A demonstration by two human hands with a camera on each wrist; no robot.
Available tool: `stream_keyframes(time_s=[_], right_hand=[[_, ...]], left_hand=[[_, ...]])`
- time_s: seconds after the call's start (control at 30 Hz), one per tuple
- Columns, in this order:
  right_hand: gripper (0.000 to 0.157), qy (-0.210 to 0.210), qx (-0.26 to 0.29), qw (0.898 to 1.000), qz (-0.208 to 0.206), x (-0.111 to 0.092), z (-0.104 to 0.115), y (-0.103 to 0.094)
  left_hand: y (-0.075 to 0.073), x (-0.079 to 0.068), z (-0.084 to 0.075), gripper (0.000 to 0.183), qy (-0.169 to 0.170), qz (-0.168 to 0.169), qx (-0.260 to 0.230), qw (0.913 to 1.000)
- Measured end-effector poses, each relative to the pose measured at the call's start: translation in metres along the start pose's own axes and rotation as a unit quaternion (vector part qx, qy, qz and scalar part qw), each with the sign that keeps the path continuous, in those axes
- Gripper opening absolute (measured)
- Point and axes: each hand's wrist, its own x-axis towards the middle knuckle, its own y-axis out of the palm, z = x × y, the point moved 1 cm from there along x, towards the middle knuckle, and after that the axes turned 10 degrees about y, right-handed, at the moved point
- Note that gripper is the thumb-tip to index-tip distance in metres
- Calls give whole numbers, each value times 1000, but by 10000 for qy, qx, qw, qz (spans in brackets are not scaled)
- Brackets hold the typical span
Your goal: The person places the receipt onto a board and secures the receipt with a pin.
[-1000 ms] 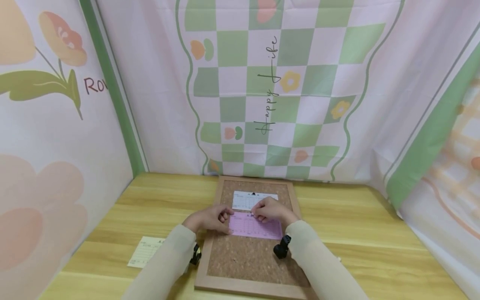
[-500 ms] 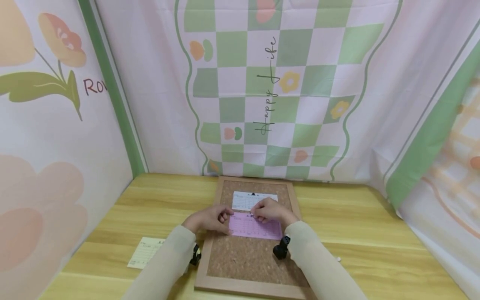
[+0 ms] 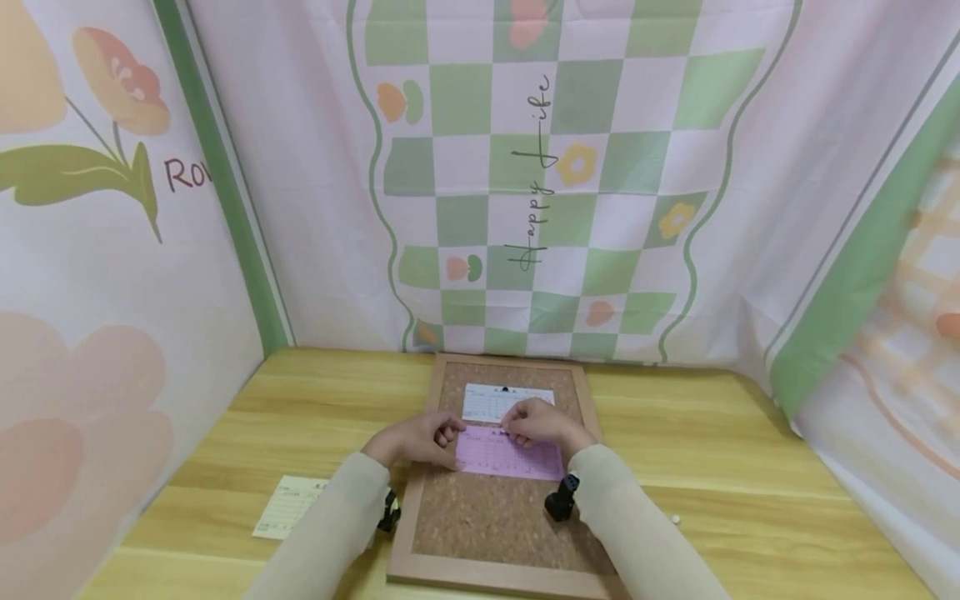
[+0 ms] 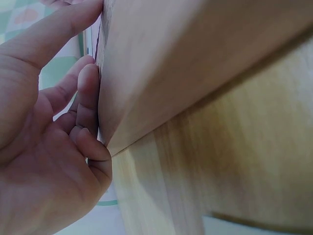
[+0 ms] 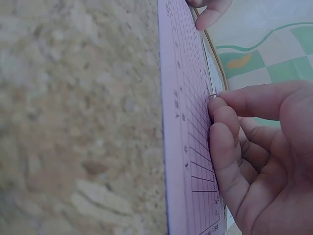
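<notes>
Head view: pink form lies on the corkboard, just below a white form with a black fastener at its top edge. Left hand — thumb and fingers spread, touching the pink form's left corners, pressing rather than gripping. Right hand has fingertips pinched at its top edge; it hides part of both forms. Left sleeve covers much of a yellow form on the bench; right sleeve hides the board's lower right corner. Small white item at right, too small to identify.

Left wrist view: thumb extended, other fingers bent against the board's side; only a sliver of pink shows.

Right wrist view: thumb and finger nearly together on a thin metal pin — head hidden, can't tell if it pierces the paper. Print mostly illegible.
</notes>
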Motion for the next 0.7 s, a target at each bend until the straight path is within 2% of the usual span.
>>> stream_keyframes(time_s=[0.7], right_hand=[[9, -28, -50, 10000, -66, -4, 2, 1]], left_hand=[[0, -1, -1, 54, 42, -27, -78, 10000]])
